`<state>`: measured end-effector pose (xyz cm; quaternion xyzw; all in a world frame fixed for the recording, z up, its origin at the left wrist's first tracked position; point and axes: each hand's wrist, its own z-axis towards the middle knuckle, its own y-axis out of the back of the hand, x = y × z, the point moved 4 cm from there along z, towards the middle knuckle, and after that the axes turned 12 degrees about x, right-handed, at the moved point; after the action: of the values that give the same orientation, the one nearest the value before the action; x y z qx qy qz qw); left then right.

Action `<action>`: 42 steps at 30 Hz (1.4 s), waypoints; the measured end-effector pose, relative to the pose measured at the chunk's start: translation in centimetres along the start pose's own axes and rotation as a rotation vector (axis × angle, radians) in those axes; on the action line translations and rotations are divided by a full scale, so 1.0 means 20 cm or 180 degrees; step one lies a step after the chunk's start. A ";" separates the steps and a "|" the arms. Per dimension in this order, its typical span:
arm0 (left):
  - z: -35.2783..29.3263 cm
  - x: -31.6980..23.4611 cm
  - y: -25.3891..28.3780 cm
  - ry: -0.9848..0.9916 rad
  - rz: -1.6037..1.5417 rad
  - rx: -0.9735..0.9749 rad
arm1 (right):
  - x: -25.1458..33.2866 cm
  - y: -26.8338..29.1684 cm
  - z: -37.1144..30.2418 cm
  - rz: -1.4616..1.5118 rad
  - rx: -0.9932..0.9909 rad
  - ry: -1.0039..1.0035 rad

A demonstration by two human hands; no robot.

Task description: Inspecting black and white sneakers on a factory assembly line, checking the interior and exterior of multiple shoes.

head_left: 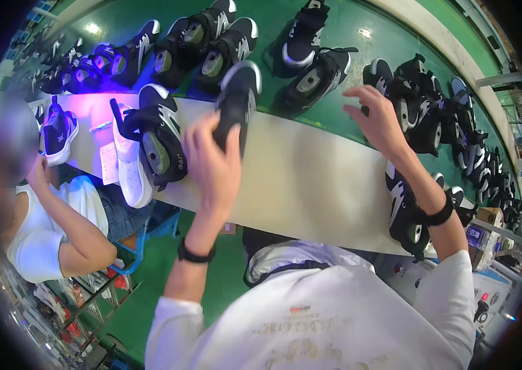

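A black sneaker (239,102) with a pale toe rim is gripped in my left hand (212,163), its heel end between my thumb and fingers. The toe points away from me, above the far edge of the pale work table (285,179). My right hand (375,117) is raised over the green surface with curved fingers apart and nothing in them. Close to its right are several black-and-white sneakers (406,102). Between the two hands, farther back, a black sneaker (316,80) lies with its opening turned toward me. Another black sneaker (162,145) is left of my left hand.
Rows of sneakers (196,43) line the green surface (261,37) at the back. A white shoe-shaped piece (130,166) and a paper slip (109,163) lie at the table's left. A person (57,222) sits there. More sneakers (401,206) crowd the right end.
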<state>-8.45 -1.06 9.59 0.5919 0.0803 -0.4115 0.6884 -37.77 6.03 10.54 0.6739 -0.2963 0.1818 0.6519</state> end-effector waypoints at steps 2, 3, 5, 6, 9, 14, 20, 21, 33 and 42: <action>0.25 -0.18 -0.08 -0.0723 -0.0232 -0.0361 | 0.01 0.02 -0.07 -0.0244 -0.0024 0.0542; 0.33 -0.23 -0.21 -0.0769 -0.0216 0.0003 | 0.09 0.05 -0.12 0.0113 0.0046 0.0147; 0.43 -0.28 -0.43 -0.0913 0.0446 0.0733 | 0.15 0.09 -0.22 0.0199 -0.0031 0.0266; 0.46 -0.25 -0.55 -0.1006 0.1063 0.1089 | 0.17 0.12 -0.26 0.0256 -0.0095 0.0366; 0.61 -0.14 -0.76 -0.0050 0.0624 0.2360 | 0.24 0.14 -0.38 0.0503 -0.0006 0.0118; 0.52 -0.25 -0.51 -0.0389 -0.0164 0.2651 | 0.21 -0.07 -0.47 0.0668 -0.0415 0.0190; -0.36 -0.15 -0.10 -0.0452 0.0166 0.2898 | 0.40 -0.65 -0.52 0.0472 -0.0693 0.1353; -0.37 -0.23 -0.07 -0.0144 0.0303 0.3213 | 0.40 -0.70 -0.57 0.0526 -0.0820 0.1490; -0.40 -0.32 -0.11 -0.0390 0.0041 0.3488 | 0.33 -0.72 -0.70 0.0644 -0.1660 0.1669; -0.53 0.05 -0.29 -0.0845 -0.0616 0.3330 | 0.47 -0.68 -0.39 0.1653 -0.1003 -0.0119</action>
<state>-7.63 8.07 1.58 0.7882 -0.1685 -0.5291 0.2653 -20.90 11.93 6.62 0.4695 -0.4952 0.2819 0.6745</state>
